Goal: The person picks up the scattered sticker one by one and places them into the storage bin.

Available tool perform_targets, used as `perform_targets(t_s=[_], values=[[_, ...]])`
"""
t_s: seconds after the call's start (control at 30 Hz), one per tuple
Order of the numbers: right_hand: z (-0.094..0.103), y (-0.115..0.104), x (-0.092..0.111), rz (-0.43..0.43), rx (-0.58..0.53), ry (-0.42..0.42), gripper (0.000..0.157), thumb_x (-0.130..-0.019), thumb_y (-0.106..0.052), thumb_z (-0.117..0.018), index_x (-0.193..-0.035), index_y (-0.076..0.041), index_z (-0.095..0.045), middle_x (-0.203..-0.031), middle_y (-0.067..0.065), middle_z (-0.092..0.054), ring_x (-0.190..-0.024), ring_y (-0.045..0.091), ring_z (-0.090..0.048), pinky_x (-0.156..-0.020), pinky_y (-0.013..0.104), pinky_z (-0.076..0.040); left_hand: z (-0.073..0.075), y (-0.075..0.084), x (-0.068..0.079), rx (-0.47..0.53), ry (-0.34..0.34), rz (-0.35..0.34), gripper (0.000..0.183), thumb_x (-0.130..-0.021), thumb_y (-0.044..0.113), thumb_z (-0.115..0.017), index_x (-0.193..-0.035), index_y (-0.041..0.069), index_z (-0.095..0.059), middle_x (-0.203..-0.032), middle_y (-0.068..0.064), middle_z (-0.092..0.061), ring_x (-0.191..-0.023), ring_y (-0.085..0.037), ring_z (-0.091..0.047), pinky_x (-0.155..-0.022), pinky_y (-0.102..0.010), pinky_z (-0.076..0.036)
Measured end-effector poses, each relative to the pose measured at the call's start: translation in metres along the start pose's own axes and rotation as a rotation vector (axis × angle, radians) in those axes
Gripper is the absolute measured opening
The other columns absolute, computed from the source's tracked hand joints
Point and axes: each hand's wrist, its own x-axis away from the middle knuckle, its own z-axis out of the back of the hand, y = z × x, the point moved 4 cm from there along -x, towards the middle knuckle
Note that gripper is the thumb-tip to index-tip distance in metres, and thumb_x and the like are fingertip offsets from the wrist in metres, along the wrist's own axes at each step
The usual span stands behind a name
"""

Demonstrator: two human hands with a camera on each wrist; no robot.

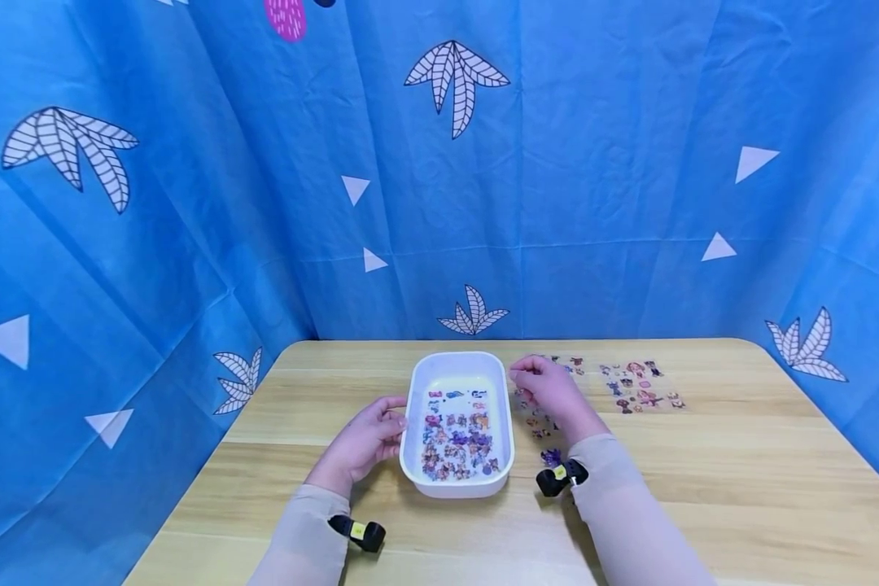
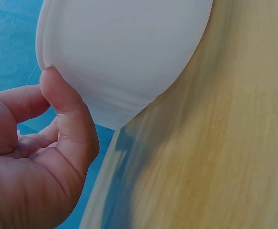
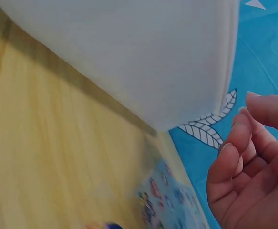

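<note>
A white rectangular tub (image 1: 457,491) stands on the table, with many small colourful cartoon stickers (image 1: 457,443) over its bottom. My left hand (image 1: 369,439) is at the tub's left side, holding its rim; the left wrist view has the thumb (image 2: 57,90) against the edge, with the index fingertip hidden behind it. Just off the tub's right rim is my right hand (image 1: 552,389), above a clear sticker sheet (image 1: 544,427) that it partly covers. Its fingers (image 3: 229,157) are loosely curled and the thumb is near the index fingertip; nothing shows between them.
Another clear sheet of cartoon stickers (image 1: 640,387) lies further right on the wooden table (image 1: 740,488). A small purple piece (image 1: 551,457) is by the right wrist. A blue patterned curtain (image 1: 593,163) hangs behind and at both sides.
</note>
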Motion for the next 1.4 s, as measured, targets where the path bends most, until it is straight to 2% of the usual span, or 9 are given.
perform_targets(t_s=[0.17,0.37,0.6,0.67,0.8,1.03,1.17,1.4], values=[[0.014,0.0,0.0,0.001,0.024,0.016,0.03,-0.1,-0.025,-0.062,-0.121,-0.004,-0.063,-0.091,0.014,-0.059,-0.077,0.026,-0.055,-0.074,0.042,-0.052,-0.001,0.0,0.0,-0.004,0.002,0.004,0.049,-0.1,0.006,-0.057,-0.148,0.002,-0.042,-0.109,-0.015,-0.057,-0.089,-0.021,-0.059,-0.073,-0.03,-0.054],[0.027,0.005,0.0,-0.008,0.034,0.013,0.031,-0.1,-0.025,-0.063,-0.124,-0.004,-0.063,-0.08,0.011,-0.058,-0.068,0.024,-0.052,-0.066,0.04,-0.048,0.001,0.0,0.001,0.003,0.004,0.0,0.05,-0.1,0.006,-0.057,-0.147,0.001,-0.042,-0.109,-0.016,-0.057,-0.087,-0.021,-0.059,-0.071,-0.03,-0.054],[0.048,0.006,0.003,0.005,0.088,0.02,0.034,-0.101,-0.024,-0.061,-0.126,-0.002,-0.061,-0.088,0.015,-0.059,-0.072,0.024,-0.053,-0.067,0.04,-0.05,0.002,0.0,0.002,0.006,0.002,-0.003,0.05,-0.1,0.006,-0.057,-0.147,0.001,-0.042,-0.109,-0.015,-0.057,-0.086,-0.02,-0.06,-0.07,-0.029,-0.054],[0.055,0.009,0.003,0.008,0.098,0.021,0.034,-0.101,-0.025,-0.062,-0.126,-0.002,-0.061,-0.085,0.012,-0.058,-0.071,0.024,-0.052,-0.067,0.041,-0.049,0.002,0.0,0.002,0.007,0.0,-0.003,0.05,-0.1,0.006,-0.057,-0.148,0.001,-0.042,-0.109,-0.016,-0.057,-0.087,-0.02,-0.06,-0.071,-0.03,-0.054],[0.071,0.014,0.005,0.013,0.12,0.02,0.036,-0.101,-0.026,-0.062,-0.127,-0.002,-0.06,-0.08,0.009,-0.056,-0.068,0.024,-0.05,-0.067,0.043,-0.048,0.001,0.0,0.002,0.005,0.002,-0.005,0.05,-0.1,0.006,-0.057,-0.148,0.001,-0.042,-0.109,-0.017,-0.058,-0.088,-0.021,-0.06,-0.072,-0.03,-0.054],[0.104,0.02,0.008,-0.023,0.131,0.012,0.039,-0.101,-0.028,-0.062,-0.131,-0.003,-0.058,-0.093,0.013,-0.057,-0.075,0.025,-0.054,-0.067,0.039,-0.05,-0.001,0.0,0.002,0.007,0.009,-0.002,0.05,-0.1,0.007,-0.057,-0.147,0.001,-0.042,-0.11,-0.017,-0.058,-0.088,-0.021,-0.06,-0.073,-0.031,-0.054],[0.123,0.024,0.011,-0.034,0.154,0.022,0.041,-0.102,-0.027,-0.06,-0.134,-0.001,-0.055,-0.092,0.012,-0.058,-0.073,0.023,-0.054,-0.064,0.038,-0.049,-0.001,0.0,0.001,0.012,0.003,-0.005,0.05,-0.1,0.006,-0.057,-0.147,0.001,-0.042,-0.108,-0.016,-0.058,-0.086,-0.021,-0.06,-0.072,-0.031,-0.054],[0.152,0.034,0.015,-0.043,0.103,0.029,0.043,-0.103,-0.025,-0.058,-0.137,0.002,-0.051,-0.088,0.009,-0.057,-0.071,0.018,-0.053,-0.064,0.034,-0.05,-0.001,0.0,0.0,0.008,0.003,-0.005,0.05,-0.1,0.007,-0.058,-0.147,0.001,-0.042,-0.107,-0.015,-0.059,-0.086,-0.021,-0.06,-0.072,-0.031,-0.054]])
